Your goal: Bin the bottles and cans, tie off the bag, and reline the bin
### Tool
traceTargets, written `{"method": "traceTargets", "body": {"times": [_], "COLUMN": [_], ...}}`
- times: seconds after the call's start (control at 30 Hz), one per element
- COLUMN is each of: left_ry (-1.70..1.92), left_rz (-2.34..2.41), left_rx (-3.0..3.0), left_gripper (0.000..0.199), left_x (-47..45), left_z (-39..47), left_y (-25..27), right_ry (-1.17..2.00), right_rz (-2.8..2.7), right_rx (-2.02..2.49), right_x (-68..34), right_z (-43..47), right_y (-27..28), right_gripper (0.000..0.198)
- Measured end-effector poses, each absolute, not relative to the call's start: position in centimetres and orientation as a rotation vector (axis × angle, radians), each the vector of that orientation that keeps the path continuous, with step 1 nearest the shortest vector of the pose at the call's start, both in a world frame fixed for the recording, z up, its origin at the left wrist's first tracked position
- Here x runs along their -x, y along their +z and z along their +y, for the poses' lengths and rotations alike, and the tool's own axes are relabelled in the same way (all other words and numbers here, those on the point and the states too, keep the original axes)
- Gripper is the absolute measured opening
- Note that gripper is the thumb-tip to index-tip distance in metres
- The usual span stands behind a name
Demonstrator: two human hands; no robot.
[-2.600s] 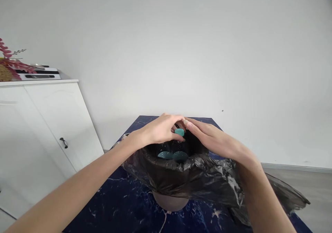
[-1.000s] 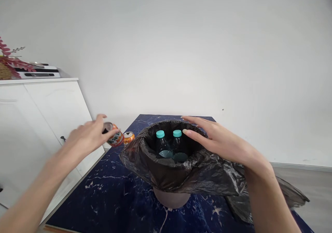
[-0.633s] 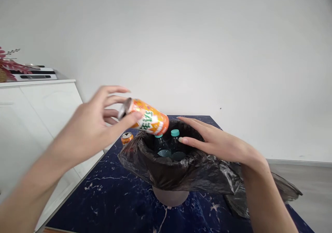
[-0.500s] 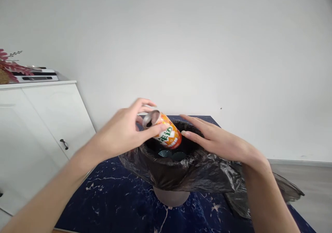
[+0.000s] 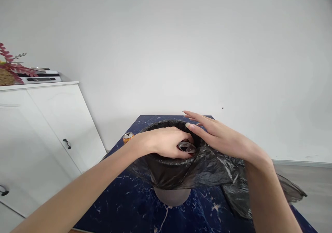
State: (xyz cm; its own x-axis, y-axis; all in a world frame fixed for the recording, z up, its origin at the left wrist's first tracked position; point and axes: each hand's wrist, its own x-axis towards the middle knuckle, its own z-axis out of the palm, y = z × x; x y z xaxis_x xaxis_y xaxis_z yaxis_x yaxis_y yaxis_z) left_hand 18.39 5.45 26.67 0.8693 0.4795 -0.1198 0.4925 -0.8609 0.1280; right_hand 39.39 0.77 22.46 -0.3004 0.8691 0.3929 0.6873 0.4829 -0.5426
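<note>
Can (image 5: 187, 147) is sitting in the left hand (image 5: 169, 141), inside the mouth of the bin (image 5: 171, 197), its opened top facing up; the left thumb and fingers are closing round its sides, parted only as wide as the can; the right hand (image 5: 214, 132) is hovering by the bin's right rim, fingers nearly straight, thumb spread, gripping nothing visible; whether it is touching the bag (image 5: 166, 176), I cannot tell; the step in hand is seemingly setting the can down in the lined bin; the next move is probably calling for a loosened left grip, without snagging the bag; an orange can (image 5: 128, 137) is standing on the table (image 5: 114, 195), left of the bin; no brand or writing is showing legibly, the held can's label being hidden.
</note>
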Motion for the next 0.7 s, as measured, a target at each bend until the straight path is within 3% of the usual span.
{"method": "traceTargets", "body": {"times": [0.2, 0.43, 0.7], "left_ry": [0.061, 0.830, 0.397], "left_rz": [0.946, 1.637, 2.011], "left_rx": [-2.744, -2.660, -2.446], "left_gripper": [0.061, 0.045, 0.078], "left_x": [-16.1, -7.3, 0.6], "left_z": [4.9, 8.6, 16.9], "left_y": [28.1, 28.3, 19.2], "right_ry": [0.325, 0.294, 0.378], "right_rz": [-2.138, -2.201, -2.296], "right_rx": [1.238, 1.192, 1.194], "right_x": [-39.7, -40.0, -39.8], "right_z": [0.5, 0.4, 0.1], "right_y": [22.7, 22.7, 22.4], "right_gripper": [0.074, 0.072, 0.079]}}
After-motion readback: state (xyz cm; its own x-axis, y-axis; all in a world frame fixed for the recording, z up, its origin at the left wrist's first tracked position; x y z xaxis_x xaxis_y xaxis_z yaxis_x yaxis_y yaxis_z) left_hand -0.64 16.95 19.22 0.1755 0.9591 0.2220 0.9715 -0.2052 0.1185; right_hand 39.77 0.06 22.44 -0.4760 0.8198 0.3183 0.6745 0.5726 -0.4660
